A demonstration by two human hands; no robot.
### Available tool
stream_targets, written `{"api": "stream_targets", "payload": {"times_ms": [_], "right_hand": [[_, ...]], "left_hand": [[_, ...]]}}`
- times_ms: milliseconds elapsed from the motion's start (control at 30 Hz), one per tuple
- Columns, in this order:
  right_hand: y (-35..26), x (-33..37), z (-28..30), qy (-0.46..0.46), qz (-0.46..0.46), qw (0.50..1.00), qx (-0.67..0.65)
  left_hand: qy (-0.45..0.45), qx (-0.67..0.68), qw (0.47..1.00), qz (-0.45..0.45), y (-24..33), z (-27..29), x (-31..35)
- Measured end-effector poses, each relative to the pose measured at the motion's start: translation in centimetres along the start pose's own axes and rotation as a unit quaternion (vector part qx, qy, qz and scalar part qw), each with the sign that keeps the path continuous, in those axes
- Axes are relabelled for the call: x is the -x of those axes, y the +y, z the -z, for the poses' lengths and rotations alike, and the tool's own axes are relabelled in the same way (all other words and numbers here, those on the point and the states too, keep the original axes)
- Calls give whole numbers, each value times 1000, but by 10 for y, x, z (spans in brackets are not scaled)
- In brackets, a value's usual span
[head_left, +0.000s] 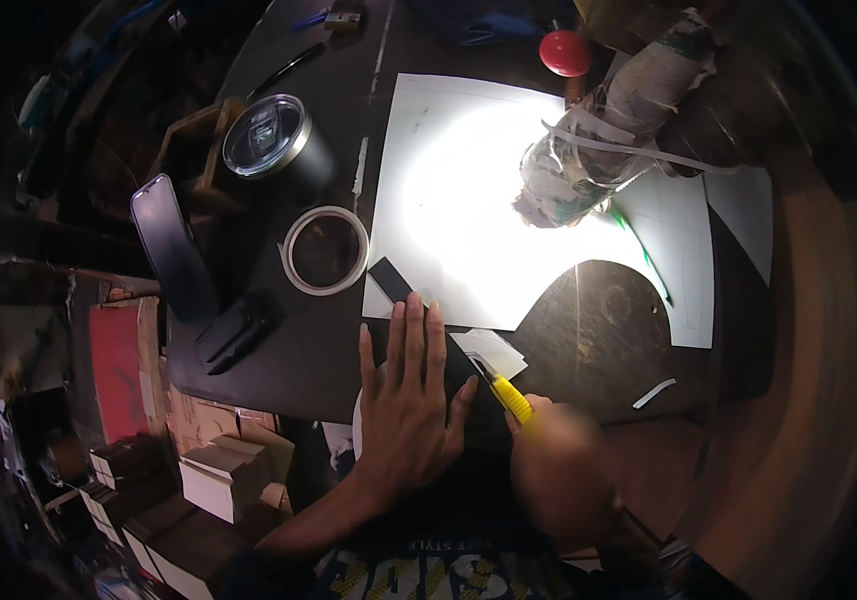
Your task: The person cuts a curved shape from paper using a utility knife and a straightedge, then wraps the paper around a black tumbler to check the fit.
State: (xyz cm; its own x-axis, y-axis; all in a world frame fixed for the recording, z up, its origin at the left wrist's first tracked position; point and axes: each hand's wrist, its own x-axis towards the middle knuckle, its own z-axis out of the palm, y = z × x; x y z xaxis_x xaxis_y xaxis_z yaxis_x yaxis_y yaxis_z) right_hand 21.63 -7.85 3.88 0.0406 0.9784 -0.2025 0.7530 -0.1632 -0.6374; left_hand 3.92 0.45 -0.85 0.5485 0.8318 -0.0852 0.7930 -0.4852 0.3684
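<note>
Flat on a dark straight strip (389, 280), my left hand (406, 415) has its fingers stretched out. The strip runs diagonally under my fingers, across the lower edge of a large white sheet (398, 190). My right hand (560, 455), blurred, is closed around a yellow utility knife (511, 397). The knife's blade points up and left, beside the strip and close to a small white paper piece (493, 350). Part of the strip is hidden under my left hand.
A tape roll (288, 262), lidded tumbler (268, 140), phone (163, 230) and black stapler-like object (233, 335) stand left. A wrapped tube (618, 130) hangs over the brightly lit sheet; a red knob (564, 53) is behind. A paper strip (654, 393) lies right; boxes (218, 475) sit lower left.
</note>
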Motion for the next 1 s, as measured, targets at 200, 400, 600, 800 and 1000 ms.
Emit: {"api": "stream_targets", "payload": {"times_ms": [200, 400, 600, 800, 1000], "right_hand": [[-4, -5, 4, -18, 3, 1000, -3], [-5, -6, 0, -19, -3, 998, 59], [-28, -19, 17, -129, -62, 976, 162], [-24, -3, 20, -153, -95, 972, 148], [-15, 31, 31, -183, -154, 964, 114]], "left_hand": [[8, 7, 1000, 7, 0, -1, 1], [5, 6, 1000, 5, 0, 0, 1], [-10, -33, 999, 6, 4, 3, 1], [-44, -38, 998, 37, 11, 3, -1], [-41, -30, 998, 43, 11, 0, -1]]}}
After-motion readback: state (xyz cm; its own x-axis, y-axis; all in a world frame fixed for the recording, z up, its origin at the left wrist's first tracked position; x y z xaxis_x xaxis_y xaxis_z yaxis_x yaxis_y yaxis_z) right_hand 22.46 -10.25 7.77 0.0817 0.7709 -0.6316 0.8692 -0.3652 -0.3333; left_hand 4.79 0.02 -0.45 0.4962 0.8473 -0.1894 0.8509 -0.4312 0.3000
